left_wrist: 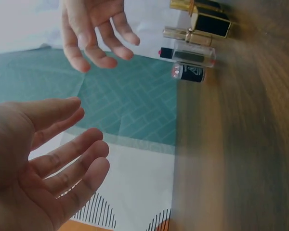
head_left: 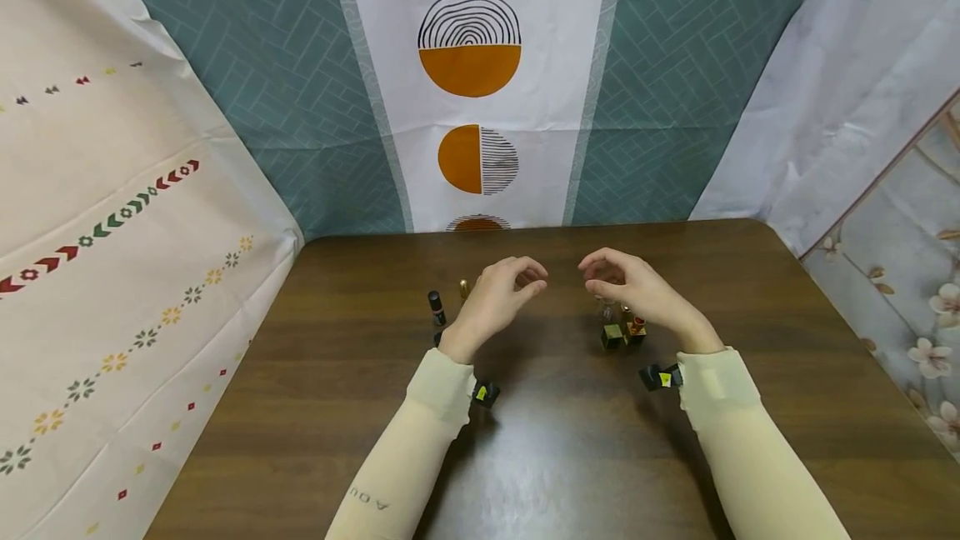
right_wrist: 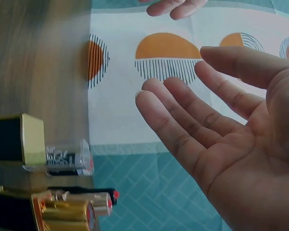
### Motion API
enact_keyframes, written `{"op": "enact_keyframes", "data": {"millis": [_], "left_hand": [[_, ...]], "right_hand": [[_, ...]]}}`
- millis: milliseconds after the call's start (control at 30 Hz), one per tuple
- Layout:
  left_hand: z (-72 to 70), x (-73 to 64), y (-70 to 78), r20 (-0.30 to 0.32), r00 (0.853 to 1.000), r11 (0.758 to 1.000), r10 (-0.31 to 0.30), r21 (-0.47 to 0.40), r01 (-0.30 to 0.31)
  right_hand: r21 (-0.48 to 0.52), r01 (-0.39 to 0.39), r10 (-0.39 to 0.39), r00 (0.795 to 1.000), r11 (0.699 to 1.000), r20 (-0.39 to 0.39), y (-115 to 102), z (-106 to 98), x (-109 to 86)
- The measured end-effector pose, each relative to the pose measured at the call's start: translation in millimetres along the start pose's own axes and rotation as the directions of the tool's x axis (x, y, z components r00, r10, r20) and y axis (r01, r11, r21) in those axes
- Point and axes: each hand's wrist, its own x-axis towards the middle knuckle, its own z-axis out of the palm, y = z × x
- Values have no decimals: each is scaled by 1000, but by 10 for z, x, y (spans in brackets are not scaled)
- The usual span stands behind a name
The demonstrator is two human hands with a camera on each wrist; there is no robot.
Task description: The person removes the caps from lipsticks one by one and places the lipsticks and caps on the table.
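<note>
Above the table my left hand [head_left: 491, 298] hovers with loosely bent fingers and holds nothing. My right hand [head_left: 633, 286] faces it across a gap, likewise holding nothing, its fingers relaxed. Below the right hand stand lipsticks in a small group: a black-and-gold square one [head_left: 612, 337], another with a red top [head_left: 637, 327], and clear ones partly hidden by the fingers. The right wrist view shows a gold tube [right_wrist: 65, 214] and a clear tube with dark lettering [right_wrist: 67, 161] there. Near the left hand stand a black tube [head_left: 436, 308] and a small gold tube [head_left: 464, 288].
The brown wooden table [head_left: 547, 457] ends at a hanging teal and white cloth [head_left: 337, 107]. A patterned cream cloth [head_left: 135, 273] borders the left side, and a floral cloth [head_left: 907, 273] the right. Dark wrist cameras are strapped on both wrists.
</note>
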Motion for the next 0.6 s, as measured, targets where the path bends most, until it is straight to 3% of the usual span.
{"op": "enact_keyframes", "data": {"millis": [333,467,600], "left_hand": [[-155,-98,-39,-40,999,998,-5,-57,2],[-281,-139,-49,-43,999,999,-16,-36,14],[-415,-217,-94,-8,999,999,-42,-1,42]], "right_hand": [[25,19,-20,999,999,27,-25,160,45],[24,35,-36,999,999,32,-51,188,60],[39,33,-35,998,999,49,-67,219,70]]}}
